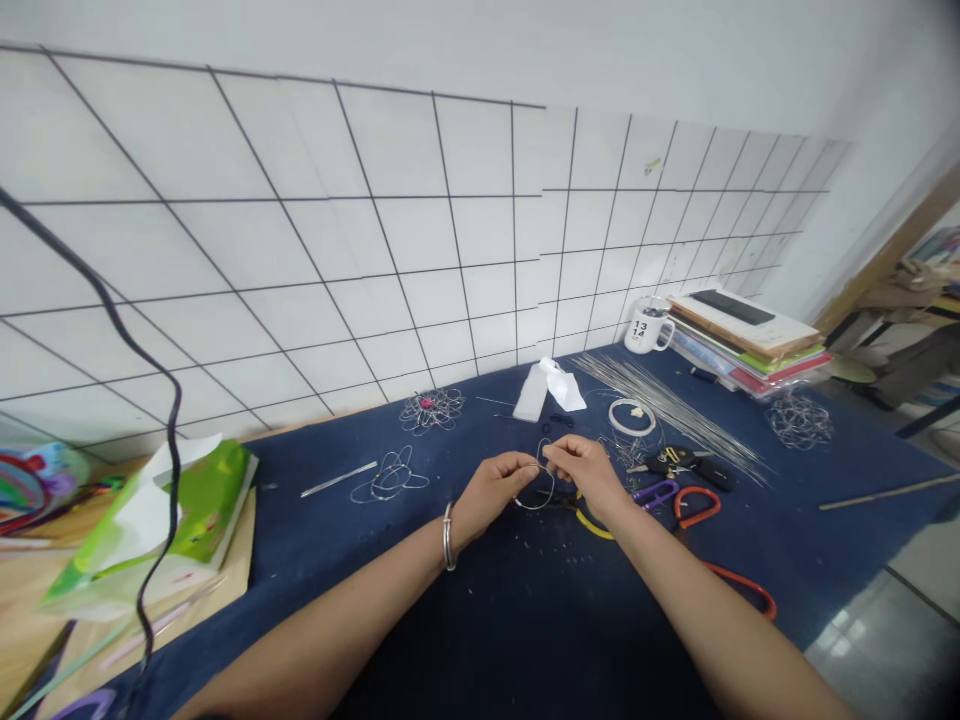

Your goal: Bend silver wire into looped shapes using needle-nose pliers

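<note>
A thin silvery wire [553,492], bent into a loop, hangs between my two hands above the dark blue cloth. My left hand [491,490], with a bangle at the wrist, pinches the wire between thumb and fingers. Close beside it, my right hand [589,470] is closed in a pinch on the same wire near the top of the loop. To the left lies a flower-like shape of bent wire [390,478]. Behind my right forearm are purple-handled scissors [656,493] and black pliers [686,465], partly overlapping other tools.
Straight wires [675,410] lie bundled at the right, beside a wire coil [631,417]. A white mug [646,328] and a book stack [750,335] stand at the back. Orange-handled scissors [697,507] lie by my right arm. A green tissue pack [217,500] sits left, near a hanging black cable [176,420].
</note>
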Demonstrator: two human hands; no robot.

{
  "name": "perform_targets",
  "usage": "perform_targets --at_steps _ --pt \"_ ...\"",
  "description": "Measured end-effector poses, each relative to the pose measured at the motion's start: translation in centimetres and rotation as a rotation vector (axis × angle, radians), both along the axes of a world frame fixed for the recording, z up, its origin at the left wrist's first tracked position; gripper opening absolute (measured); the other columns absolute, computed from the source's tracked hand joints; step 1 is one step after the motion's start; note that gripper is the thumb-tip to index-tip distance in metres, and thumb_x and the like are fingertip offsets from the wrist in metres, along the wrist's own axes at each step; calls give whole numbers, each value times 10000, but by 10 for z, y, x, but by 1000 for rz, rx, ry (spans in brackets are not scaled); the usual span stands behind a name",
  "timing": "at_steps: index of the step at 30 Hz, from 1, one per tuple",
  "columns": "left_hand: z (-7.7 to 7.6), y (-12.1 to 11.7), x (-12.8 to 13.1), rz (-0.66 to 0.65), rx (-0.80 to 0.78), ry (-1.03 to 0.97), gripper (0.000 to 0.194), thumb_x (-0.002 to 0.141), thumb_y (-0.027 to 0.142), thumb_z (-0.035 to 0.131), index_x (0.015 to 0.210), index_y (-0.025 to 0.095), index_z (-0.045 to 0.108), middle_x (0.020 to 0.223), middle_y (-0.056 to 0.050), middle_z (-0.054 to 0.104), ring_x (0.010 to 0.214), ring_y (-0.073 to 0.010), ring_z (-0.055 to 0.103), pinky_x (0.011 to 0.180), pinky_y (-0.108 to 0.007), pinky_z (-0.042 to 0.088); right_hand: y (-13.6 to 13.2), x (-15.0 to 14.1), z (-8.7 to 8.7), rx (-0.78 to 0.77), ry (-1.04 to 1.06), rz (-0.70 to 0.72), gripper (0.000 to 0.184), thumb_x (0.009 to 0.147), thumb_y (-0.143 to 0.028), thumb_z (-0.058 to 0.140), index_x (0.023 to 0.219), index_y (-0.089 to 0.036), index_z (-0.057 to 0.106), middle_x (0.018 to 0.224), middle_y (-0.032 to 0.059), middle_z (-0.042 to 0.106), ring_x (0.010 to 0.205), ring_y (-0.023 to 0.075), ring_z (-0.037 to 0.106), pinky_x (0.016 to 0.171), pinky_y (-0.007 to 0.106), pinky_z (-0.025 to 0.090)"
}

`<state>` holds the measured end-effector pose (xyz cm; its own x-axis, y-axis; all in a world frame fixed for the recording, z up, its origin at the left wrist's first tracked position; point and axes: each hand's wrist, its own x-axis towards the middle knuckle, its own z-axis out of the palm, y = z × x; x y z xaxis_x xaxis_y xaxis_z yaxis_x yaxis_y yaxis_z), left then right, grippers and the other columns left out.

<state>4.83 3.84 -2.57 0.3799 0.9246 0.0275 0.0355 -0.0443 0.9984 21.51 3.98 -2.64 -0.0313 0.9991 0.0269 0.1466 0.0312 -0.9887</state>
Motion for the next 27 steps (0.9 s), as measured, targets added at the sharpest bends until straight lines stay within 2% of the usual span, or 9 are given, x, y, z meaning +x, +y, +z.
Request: perform_targets --at_steps 5,11,22,25,27 --pt "-1 0 0 11 -12 -7 288 731 404 569 792 131 637 563 23 458 490 -65 328 461 -186 252 -1 -3 -1 0 -6 -24 310 710 -474 549 696 -165 575 617 11 587 513 94 459 486 221 347" --pt "-8 2 -2 7 -114 -44 306 740 430 558 815 139 615 518 46 363 439 -48 264 414 -184 179 -1 -2 -1 -10 -4 1 297 717 -463 549 699 -168 577 621 8 592 517 94 466 492 222 351" --pt "-13 5 -3 31 -134 -131 307 739 436 560 780 133 591 512 46 380 422 -40 260 402 -182 168 0 3 3 -94 -21 119 314 709 -469 557 659 -158 553 601 8 583 493 75 453 465 201 329" --pt "-13 5 -3 16 -124 -161 297 745 419 562 786 127 588 507 47 376 427 -40 261 402 -178 172 1 5 9 -92 -62 167 332 728 -485 530 697 -156 561 640 15 592 510 76 461 476 201 339" --pt "-13 6 -4 14 -122 -182 293 749 413 560 791 124 587 506 48 375 432 -39 263 403 -174 176 1 9 19 -75 -147 238 355 753 -503 489 769 -160 582 698 23 605 556 89 488 510 212 362"
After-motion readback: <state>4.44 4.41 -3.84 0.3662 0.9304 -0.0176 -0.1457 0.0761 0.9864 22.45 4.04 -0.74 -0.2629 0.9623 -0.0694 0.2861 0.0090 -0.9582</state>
